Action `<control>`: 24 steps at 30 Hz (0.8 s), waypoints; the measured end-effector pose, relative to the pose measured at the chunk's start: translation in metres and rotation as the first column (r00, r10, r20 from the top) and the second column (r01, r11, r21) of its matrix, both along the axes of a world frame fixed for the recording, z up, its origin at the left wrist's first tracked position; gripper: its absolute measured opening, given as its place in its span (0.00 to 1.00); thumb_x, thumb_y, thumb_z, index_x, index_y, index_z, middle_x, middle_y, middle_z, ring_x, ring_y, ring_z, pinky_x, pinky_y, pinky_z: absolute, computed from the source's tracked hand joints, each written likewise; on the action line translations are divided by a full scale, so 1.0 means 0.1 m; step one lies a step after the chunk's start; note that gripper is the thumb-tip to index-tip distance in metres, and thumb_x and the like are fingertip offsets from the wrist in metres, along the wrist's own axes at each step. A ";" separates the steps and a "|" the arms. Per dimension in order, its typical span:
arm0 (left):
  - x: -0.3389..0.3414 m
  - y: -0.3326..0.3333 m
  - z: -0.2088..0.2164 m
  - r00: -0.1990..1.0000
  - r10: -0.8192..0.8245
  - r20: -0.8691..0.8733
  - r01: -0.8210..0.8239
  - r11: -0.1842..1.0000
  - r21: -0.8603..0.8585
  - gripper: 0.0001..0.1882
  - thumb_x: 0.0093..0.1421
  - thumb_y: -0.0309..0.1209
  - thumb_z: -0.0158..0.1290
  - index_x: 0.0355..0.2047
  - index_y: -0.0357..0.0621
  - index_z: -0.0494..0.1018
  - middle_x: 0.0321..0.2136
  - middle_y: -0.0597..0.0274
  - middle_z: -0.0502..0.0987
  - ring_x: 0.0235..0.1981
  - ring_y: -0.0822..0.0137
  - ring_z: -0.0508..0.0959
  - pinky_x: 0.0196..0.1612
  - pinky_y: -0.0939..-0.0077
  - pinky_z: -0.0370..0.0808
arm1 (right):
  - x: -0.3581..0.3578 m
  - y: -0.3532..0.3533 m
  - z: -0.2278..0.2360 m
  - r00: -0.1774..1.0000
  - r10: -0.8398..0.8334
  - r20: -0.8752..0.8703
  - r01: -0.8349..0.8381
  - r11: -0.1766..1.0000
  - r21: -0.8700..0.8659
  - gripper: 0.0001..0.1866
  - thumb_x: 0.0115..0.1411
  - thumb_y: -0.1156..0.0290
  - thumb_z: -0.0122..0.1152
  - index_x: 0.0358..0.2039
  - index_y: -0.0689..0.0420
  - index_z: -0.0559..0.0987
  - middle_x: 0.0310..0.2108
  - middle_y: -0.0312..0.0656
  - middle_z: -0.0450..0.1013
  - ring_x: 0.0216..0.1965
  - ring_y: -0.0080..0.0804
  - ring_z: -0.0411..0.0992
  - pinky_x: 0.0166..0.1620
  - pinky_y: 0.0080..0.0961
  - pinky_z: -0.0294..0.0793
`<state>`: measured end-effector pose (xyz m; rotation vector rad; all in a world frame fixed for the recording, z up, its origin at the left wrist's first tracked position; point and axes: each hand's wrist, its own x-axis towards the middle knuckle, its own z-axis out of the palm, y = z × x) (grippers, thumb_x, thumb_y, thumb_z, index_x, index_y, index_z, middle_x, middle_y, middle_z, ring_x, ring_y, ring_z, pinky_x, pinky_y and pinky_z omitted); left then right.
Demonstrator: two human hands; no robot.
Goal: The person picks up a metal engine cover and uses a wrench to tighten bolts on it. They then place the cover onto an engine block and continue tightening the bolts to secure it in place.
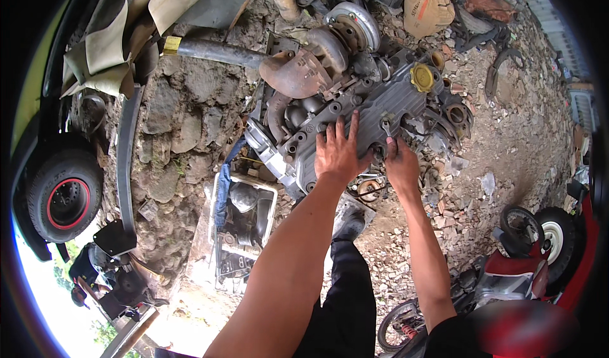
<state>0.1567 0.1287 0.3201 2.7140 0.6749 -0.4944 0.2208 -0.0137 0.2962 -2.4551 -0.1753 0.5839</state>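
A grey ribbed valve cover (406, 98) tops a car engine, with a yellow oil cap (422, 77) at its far right end. My left hand (339, 152) lies palm down on the cover, fingers spread and stretched, holding nothing. Just to its right, my right hand (402, 162) is closed at the cover's near edge, pinching a small silver wrench (386, 128). The wrench's head rests on the cover; my fingers hide its other end. Behind the cover sit a rusty exhaust manifold (295, 72) and a round turbocharger (355, 25).
A plastic crate (273, 215) of dark parts stands near my left forearm. A pipe (216, 50) juts left from the engine. Rubble and loose parts surround it. A wheel with a red-edged rim (66, 202) is far left; a red motorcycle (507, 266) stands lower right.
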 end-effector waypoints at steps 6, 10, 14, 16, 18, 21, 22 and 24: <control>0.00 0.01 0.01 1.000 -0.008 -0.009 0.007 1.000 -0.012 0.56 0.55 0.60 0.57 0.75 0.56 0.39 0.68 0.48 0.56 0.68 0.48 0.58 0.68 0.49 0.55 | 0.15 -0.08 0.03 0.984 -0.056 -0.169 0.086 0.980 0.178 0.22 0.71 0.56 0.49 0.32 0.63 0.78 0.28 0.57 0.77 0.33 0.59 0.74 0.38 0.44 0.70; 0.02 0.03 0.09 0.998 -0.023 -0.065 0.022 0.999 -0.024 0.56 0.57 0.59 0.56 0.75 0.53 0.38 0.69 0.48 0.54 0.69 0.48 0.57 0.68 0.48 0.55 | 0.26 -0.07 0.09 0.969 -0.051 -0.241 0.083 0.988 0.127 0.23 0.70 0.56 0.49 0.31 0.64 0.79 0.27 0.56 0.76 0.34 0.58 0.75 0.41 0.45 0.71; 0.08 -0.03 0.10 0.998 -0.037 -0.052 0.035 0.999 -0.029 0.55 0.57 0.59 0.55 0.75 0.53 0.38 0.70 0.48 0.54 0.69 0.49 0.58 0.68 0.48 0.55 | 0.69 -0.02 0.62 0.972 0.101 -0.213 -0.103 0.995 0.002 0.22 0.69 0.54 0.50 0.35 0.61 0.82 0.37 0.57 0.77 0.43 0.57 0.75 0.47 0.42 0.71; 0.02 0.01 0.10 0.998 -0.022 -0.062 0.021 1.000 -0.023 0.55 0.58 0.59 0.55 0.75 0.53 0.38 0.69 0.48 0.54 0.69 0.49 0.58 0.68 0.48 0.55 | 0.99 0.12 0.91 0.973 0.162 -0.164 -0.169 0.985 -0.025 0.20 0.69 0.56 0.50 0.38 0.60 0.81 0.41 0.56 0.77 0.47 0.55 0.74 0.49 0.41 0.71; 0.05 0.00 0.09 0.998 -0.018 -0.057 0.016 0.999 -0.036 0.55 0.58 0.59 0.55 0.75 0.53 0.38 0.69 0.48 0.54 0.68 0.49 0.58 0.68 0.48 0.55 | 1.22 0.08 0.85 0.983 0.180 0.044 -0.183 0.981 0.067 0.17 0.69 0.58 0.53 0.38 0.59 0.81 0.32 0.49 0.76 0.33 0.39 0.73 0.39 0.35 0.70; 0.00 0.02 0.03 0.999 -0.014 -0.032 0.014 1.000 -0.001 0.54 0.57 0.59 0.55 0.74 0.54 0.39 0.68 0.49 0.56 0.68 0.49 0.58 0.68 0.48 0.55 | 1.25 0.09 0.92 0.979 0.205 -0.005 -0.204 0.977 0.064 0.13 0.68 0.62 0.56 0.40 0.59 0.80 0.30 0.47 0.77 0.30 0.35 0.74 0.38 0.31 0.70; -0.04 0.03 -0.01 1.000 -0.009 -0.017 0.009 1.000 0.014 0.54 0.57 0.59 0.55 0.74 0.55 0.40 0.68 0.50 0.56 0.68 0.49 0.59 0.68 0.49 0.55 | 1.22 0.11 0.96 0.974 0.212 -0.082 -0.210 0.977 0.038 0.12 0.68 0.63 0.56 0.40 0.59 0.80 0.32 0.48 0.77 0.32 0.36 0.75 0.39 0.31 0.71; 0.01 0.00 0.00 1.000 -0.015 -0.002 0.015 1.000 0.005 0.54 0.57 0.59 0.55 0.74 0.55 0.40 0.68 0.50 0.56 0.68 0.49 0.58 0.68 0.49 0.55 | 1.16 -0.05 0.72 0.956 0.292 0.007 -0.292 0.955 0.051 0.10 0.66 0.68 0.56 0.42 0.60 0.78 0.35 0.53 0.77 0.38 0.47 0.75 0.43 0.37 0.72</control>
